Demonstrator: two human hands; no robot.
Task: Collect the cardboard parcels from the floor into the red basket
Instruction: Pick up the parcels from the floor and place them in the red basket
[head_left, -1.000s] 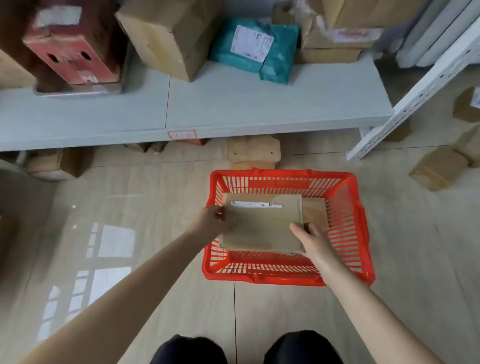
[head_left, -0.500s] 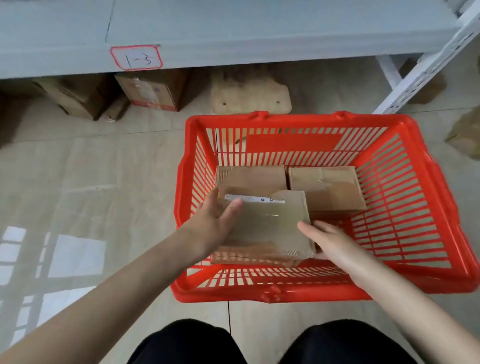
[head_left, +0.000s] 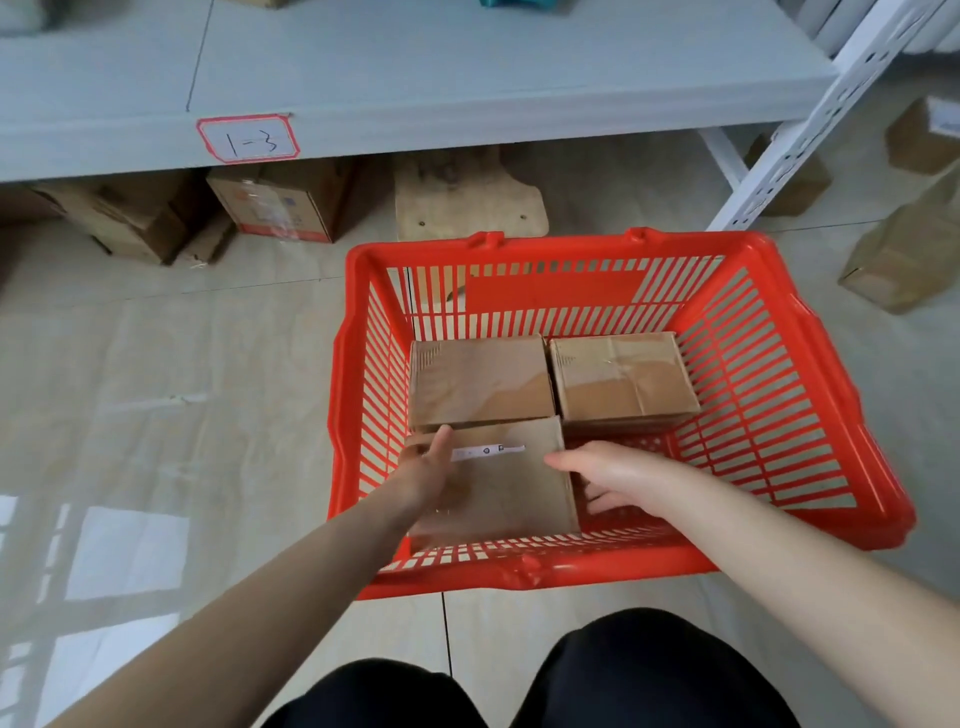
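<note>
The red basket (head_left: 550, 244) stands on the floor in front of my knees. Two cardboard parcels lie side by side against its far wall, one on the left (head_left: 480, 382) and one on the right (head_left: 621, 376). A third cardboard parcel (head_left: 511, 488) with a white label strip lies low in the near left corner. My left hand (head_left: 426, 475) grips its left edge with the thumb on top. My right hand (head_left: 613, 475) holds its right edge, fingers spread down beside it.
A grey shelf (head_left: 467, 78) labelled 1-3 runs across the top, with its white post (head_left: 810, 119) at the right. Under it sit cardboard boxes (head_left: 280, 205) and a wooden board (head_left: 467, 192). More parcels (head_left: 904, 254) lie on the floor to the right.
Both hands have lowered the labelled parcel from above the basket's rim into its near left corner. The view has dropped closer to the basket.
</note>
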